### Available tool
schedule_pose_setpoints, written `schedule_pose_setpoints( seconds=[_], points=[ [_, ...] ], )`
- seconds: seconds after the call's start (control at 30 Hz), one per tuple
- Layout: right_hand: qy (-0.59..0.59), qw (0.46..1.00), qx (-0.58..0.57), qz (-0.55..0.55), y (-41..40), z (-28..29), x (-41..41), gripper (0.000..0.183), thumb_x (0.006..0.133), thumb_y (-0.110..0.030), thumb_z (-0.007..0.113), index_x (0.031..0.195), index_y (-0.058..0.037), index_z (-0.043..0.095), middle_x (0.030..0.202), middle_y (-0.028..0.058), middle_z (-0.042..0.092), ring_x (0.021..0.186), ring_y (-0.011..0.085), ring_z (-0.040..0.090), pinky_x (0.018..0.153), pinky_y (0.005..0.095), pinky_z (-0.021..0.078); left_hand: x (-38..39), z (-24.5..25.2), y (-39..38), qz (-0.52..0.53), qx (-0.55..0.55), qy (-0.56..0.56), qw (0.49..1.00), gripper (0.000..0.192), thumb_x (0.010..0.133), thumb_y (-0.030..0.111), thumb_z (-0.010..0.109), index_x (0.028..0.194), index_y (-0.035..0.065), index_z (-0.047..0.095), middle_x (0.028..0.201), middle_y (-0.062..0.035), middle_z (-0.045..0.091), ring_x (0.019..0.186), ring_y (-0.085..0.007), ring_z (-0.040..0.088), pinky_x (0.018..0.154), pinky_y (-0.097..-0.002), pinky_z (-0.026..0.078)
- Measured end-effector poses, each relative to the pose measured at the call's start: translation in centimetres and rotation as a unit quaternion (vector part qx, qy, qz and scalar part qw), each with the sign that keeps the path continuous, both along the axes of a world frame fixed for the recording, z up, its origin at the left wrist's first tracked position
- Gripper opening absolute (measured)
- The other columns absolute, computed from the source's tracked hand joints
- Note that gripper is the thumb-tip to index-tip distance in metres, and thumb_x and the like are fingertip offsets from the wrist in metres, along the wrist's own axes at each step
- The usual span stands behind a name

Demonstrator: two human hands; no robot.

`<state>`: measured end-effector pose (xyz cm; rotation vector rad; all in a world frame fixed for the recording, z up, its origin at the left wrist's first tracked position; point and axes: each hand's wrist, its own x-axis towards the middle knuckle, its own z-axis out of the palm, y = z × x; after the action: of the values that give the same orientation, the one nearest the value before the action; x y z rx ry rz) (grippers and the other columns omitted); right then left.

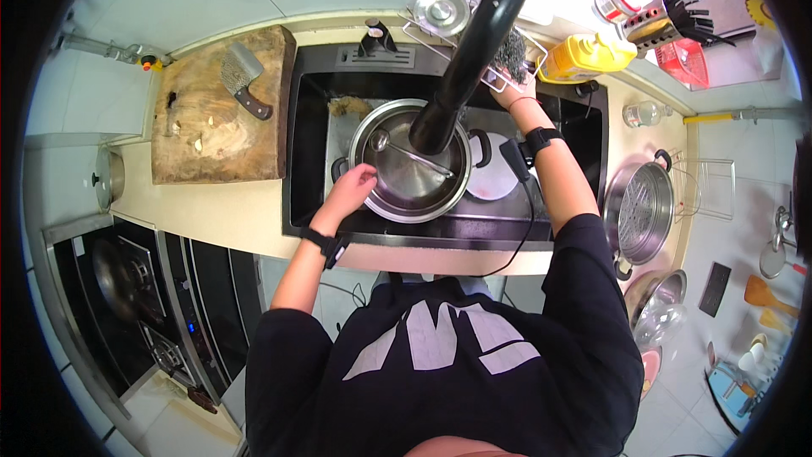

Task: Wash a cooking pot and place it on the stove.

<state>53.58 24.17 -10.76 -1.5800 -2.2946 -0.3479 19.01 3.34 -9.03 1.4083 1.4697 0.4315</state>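
Note:
A steel pot (415,211) with black side handles sits in the dark sink (317,228), and a steel ladle (415,155) lies inside it. Beside the pot's left rim is my left hand (352,192), its fingers bent; whether they touch the rim is unclear. My right hand (512,94) reaches to a white wire rack (539,66) behind the sink. A grey scouring pad (509,57) is in the rack right by my right fingers, which are partly hidden. The black faucet (472,57) arches over the pot. A white round item (493,171) lies in the sink under my right forearm.
Left of the sink, a cleaver (244,79) and garlic pieces (198,145) lie on a wooden chopping block (254,158). A yellow bottle (583,58) stands behind the sink's right end. A steamer pot (639,212) is on the right counter. A cable (531,216) hangs from my right wrist.

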Motion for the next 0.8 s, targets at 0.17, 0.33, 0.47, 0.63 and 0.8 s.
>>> schedule_pose_setpoints(
  seconds=[0.17, 0.33, 0.47, 0.63, 0.8],
  points=[
    [0.017, 0.963, -0.228, -0.144, -2.6, 2.9, -3.3, 0.044, 0.071, -0.026, 0.056, 0.111, -0.0077, 0.051, 0.104, 0.0133, 0.059, 0.093, 0.0311, 0.057, 0.078, 0.0367, 0.0470, -0.5, -3.7, 4.9, -0.045, 0.015, 0.003, 0.999, 0.024, 0.077, 0.014, 0.053, 0.096, -0.0002, 0.057, 0.085, -0.0135, 0.062, 0.079, -0.0242, 0.060, 0.070, -0.0321, 0.046],
    [0.274, 0.901, -0.323, -0.095, -10.9, 6.5, -4.7, 0.070, 0.069, -0.017, 0.057, 0.131, -0.0085, 0.026, 0.135, 0.0172, 0.030, 0.107, 0.0343, 0.048, 0.085, 0.0374, 0.0434, 2.1, -5.7, 10.6, -0.126, 0.096, 0.036, 0.987, 0.024, 0.073, 0.011, 0.053, 0.093, 0.0013, 0.059, 0.082, -0.0149, 0.062, 0.078, -0.0278, 0.060, 0.070, -0.0342, 0.047],
    [0.345, 0.894, -0.282, -0.056, -18.3, 5.4, -4.0, 0.057, 0.069, -0.008, 0.057, 0.123, -0.0051, 0.039, 0.129, 0.0174, 0.038, 0.089, 0.0232, 0.056, 0.080, 0.0320, 0.0455, 3.9, -9.1, 12.2, -0.207, 0.121, -0.005, 0.971, 0.025, 0.069, 0.011, 0.055, 0.092, 0.0022, 0.061, 0.081, -0.0142, 0.063, 0.078, -0.0273, 0.061, 0.070, -0.0341, 0.047],
    [0.441, 0.809, -0.361, -0.141, -24.8, 6.7, -2.9, 0.042, 0.073, -0.007, 0.055, 0.114, -0.0013, 0.046, 0.118, 0.0173, 0.047, 0.083, 0.0214, 0.057, 0.071, 0.0299, 0.0474, 6.4, -7.7, 12.1, -0.184, -0.115, -0.024, 0.976, 0.029, 0.067, 0.021, 0.062, 0.091, 0.0059, 0.063, 0.092, -0.0164, 0.062, 0.086, -0.0317, 0.059, 0.076, -0.0362, 0.046],
    [0.460, 0.770, -0.386, -0.216, -29.9, 6.2, -2.7, 0.034, 0.074, -0.006, 0.055, 0.108, 0.0015, 0.051, 0.097, 0.0145, 0.055, 0.076, 0.0194, 0.059, 0.065, 0.0289, 0.0481, 8.8, -11.8, 12.3, -0.370, -0.030, 0.167, 0.913, 0.033, 0.072, 0.032, 0.055, 0.094, 0.0087, 0.063, 0.103, -0.0186, 0.058, 0.096, -0.0354, 0.054, 0.083, -0.0405, 0.044]
  ],
)
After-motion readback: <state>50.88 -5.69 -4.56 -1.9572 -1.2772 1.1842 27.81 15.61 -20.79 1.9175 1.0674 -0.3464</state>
